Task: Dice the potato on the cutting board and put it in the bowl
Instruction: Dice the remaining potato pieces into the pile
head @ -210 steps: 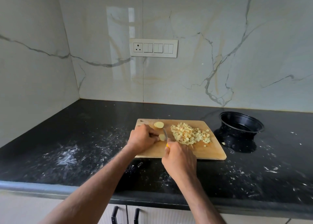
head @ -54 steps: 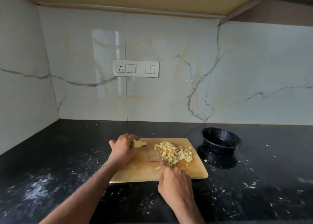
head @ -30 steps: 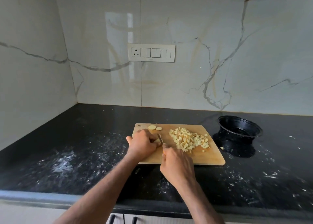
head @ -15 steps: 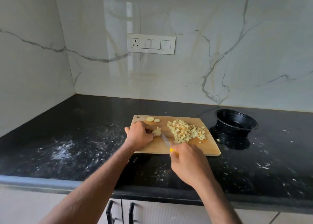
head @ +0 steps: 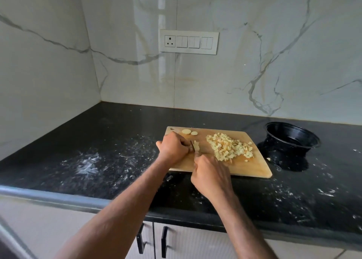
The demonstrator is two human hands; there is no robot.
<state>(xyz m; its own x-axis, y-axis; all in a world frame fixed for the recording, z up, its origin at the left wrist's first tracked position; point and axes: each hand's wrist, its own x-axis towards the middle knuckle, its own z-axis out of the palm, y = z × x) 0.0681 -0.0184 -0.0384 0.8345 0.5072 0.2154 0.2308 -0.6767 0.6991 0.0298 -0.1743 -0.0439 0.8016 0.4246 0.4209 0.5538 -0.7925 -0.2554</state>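
Observation:
A wooden cutting board (head: 250, 169) lies on the black counter. A heap of diced potato (head: 229, 146) covers its right half. Two round potato slices (head: 189, 132) lie at its far left corner. My left hand (head: 173, 148) holds down a small potato piece (head: 196, 144) with curled fingers on the board's left side. My right hand (head: 210, 174) grips a knife (head: 193, 146) whose blade stands against that piece; the handle is hidden in my fist. The black bowl (head: 291, 136) stands empty to the right of the board.
The black counter (head: 98, 157) is dusted with white smears left of the board and to the front right. One potato bit (head: 268, 159) lies on the counter by the bowl. A switch panel (head: 189, 42) sits on the marble wall. Cabinet handles (head: 151, 241) show below the counter edge.
My right hand has moved forward, bringing the knife blade up against the piece under my left hand. The piece looks cut into smaller bits. The camera has shifted a little.

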